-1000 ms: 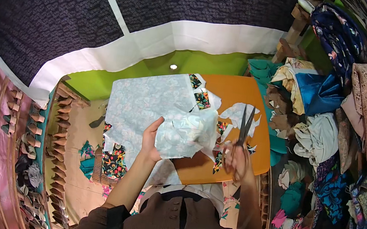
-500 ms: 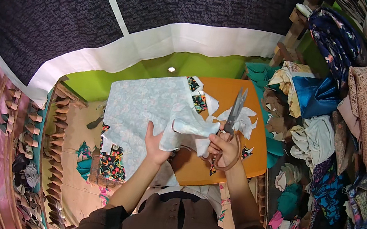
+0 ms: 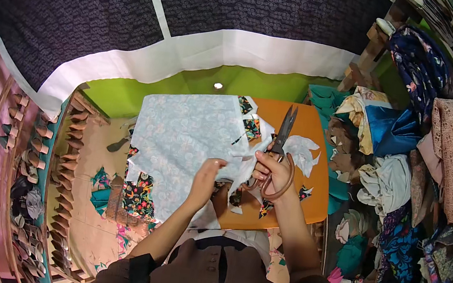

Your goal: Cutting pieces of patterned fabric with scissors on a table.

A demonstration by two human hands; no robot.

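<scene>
My right hand is closed round the brown handles of large dark scissors, whose blades point away from me, slightly parted. White cloth bunches against that hand's fingers; whether they pinch it I cannot make out. A pale, faintly patterned cloth covers the left and middle of the table. On its right part lies my left hand, fingers stretched toward the bunched edge. Black floral cloth peeks from under the pale sheet. A loose white scrap rests right of the scissors.
The orange table stands before me. Heaps of mixed fabric crowd its right side. Racks with rows of shoe-like wooden forms line the left. A dark patterned curtain with a white border hangs beyond the table.
The raised cloth flap has dropped and shifted, baring dark scraps near me. My left hand has moved right and turned, its thumb no longer spread. The scissors have moved slightly left.
</scene>
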